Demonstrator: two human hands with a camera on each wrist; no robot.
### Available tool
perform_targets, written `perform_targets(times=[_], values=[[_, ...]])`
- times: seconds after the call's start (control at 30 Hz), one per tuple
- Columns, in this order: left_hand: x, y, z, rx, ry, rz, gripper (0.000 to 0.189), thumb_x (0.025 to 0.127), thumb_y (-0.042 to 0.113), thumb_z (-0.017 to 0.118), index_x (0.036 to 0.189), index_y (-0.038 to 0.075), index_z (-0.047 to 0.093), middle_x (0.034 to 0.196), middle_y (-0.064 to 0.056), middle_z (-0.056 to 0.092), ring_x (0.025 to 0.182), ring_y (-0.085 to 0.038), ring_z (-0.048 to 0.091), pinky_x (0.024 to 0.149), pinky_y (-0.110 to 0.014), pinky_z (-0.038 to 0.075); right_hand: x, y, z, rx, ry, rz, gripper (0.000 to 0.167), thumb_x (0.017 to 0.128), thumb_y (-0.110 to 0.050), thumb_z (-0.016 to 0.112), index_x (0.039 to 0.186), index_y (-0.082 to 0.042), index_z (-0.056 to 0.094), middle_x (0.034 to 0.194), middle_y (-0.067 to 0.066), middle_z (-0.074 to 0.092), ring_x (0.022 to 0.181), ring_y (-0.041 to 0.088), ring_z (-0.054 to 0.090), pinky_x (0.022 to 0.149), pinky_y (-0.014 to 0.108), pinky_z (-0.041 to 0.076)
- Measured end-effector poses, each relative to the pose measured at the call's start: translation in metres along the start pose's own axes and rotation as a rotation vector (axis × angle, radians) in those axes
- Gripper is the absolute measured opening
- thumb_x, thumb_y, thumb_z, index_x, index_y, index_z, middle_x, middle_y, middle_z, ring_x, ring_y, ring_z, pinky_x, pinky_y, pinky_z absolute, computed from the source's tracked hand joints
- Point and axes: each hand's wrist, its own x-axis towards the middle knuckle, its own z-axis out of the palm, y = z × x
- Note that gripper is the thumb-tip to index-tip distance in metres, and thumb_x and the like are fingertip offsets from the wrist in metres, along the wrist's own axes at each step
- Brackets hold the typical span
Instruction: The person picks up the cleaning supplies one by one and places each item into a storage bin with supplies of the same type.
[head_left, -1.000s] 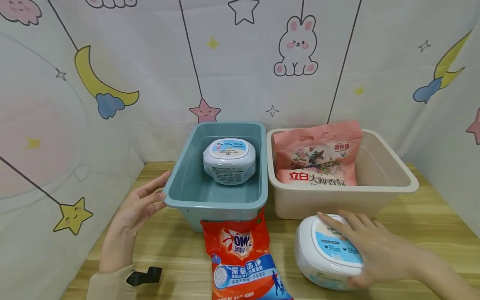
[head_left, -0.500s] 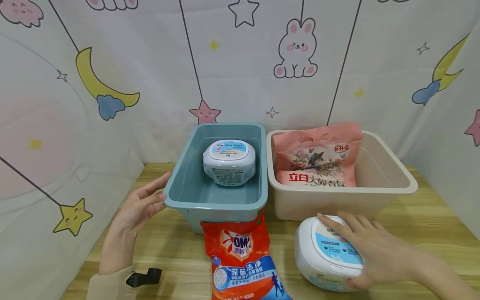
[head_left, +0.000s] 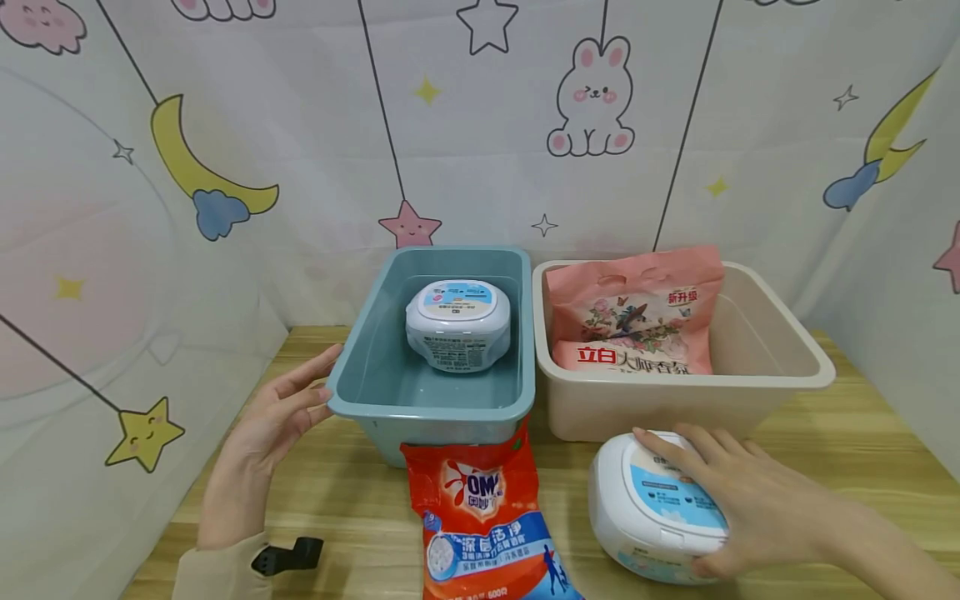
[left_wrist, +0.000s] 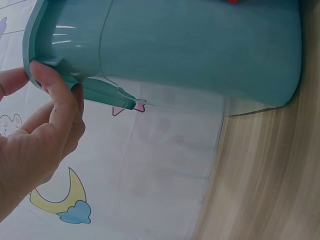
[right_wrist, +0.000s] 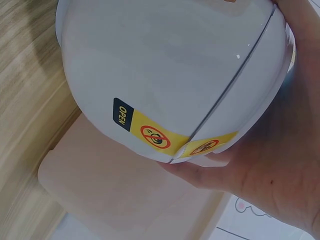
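My left hand pinches the left rim of a blue-green plastic bin. The left wrist view shows the fingertips on that bin's rim. Inside the bin stands a white lidded tub. At the front right, my right hand grips a similar white tub with a blue label on its lid, fingers on the far side and thumb on the near side. The right wrist view shows this tub's smooth wall and a yellow OPEN sticker. Whether its base touches the table cannot be made out.
A beige bin stands right of the blue-green one, holding a pink detergent bag. In front of the blue-green bin lies a red and blue OMO detergent bag on the wooden table. A printed curtain hangs behind.
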Motion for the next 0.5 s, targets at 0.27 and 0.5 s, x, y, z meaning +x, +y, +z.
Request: perform_targets(times=[0.27,0.5], values=[[-0.0008,0.0004,0.0007,-0.005,-0.001,-0.007,0.054,0.096,-0.005,0.046,0.147,0.009,0.038,0.127,0.005,0.053,0.110,-0.007,0.061,0.088,-0.025,0.054,0.0000,0.0006,0.0002,-0.013,0.038,-0.015,0.116,0.054,-0.075,0.076,0.151,-0.040,0.023,0.133,-0.011,0.039,0.109,0.012,0.042,0.080,0.043,0.046],[-0.0011,0.0018,0.0014,-0.003,-0.002,-0.009,0.053,0.096,-0.003,0.046,0.147,0.010,0.039,0.126,0.003,0.052,0.109,-0.008,0.061,0.087,-0.026,0.054,0.0013,-0.0004,-0.0002,-0.017,0.071,-0.044,0.117,0.053,-0.069,0.080,0.151,-0.038,0.025,0.135,-0.008,0.040,0.109,0.014,0.045,0.077,0.040,0.045]])
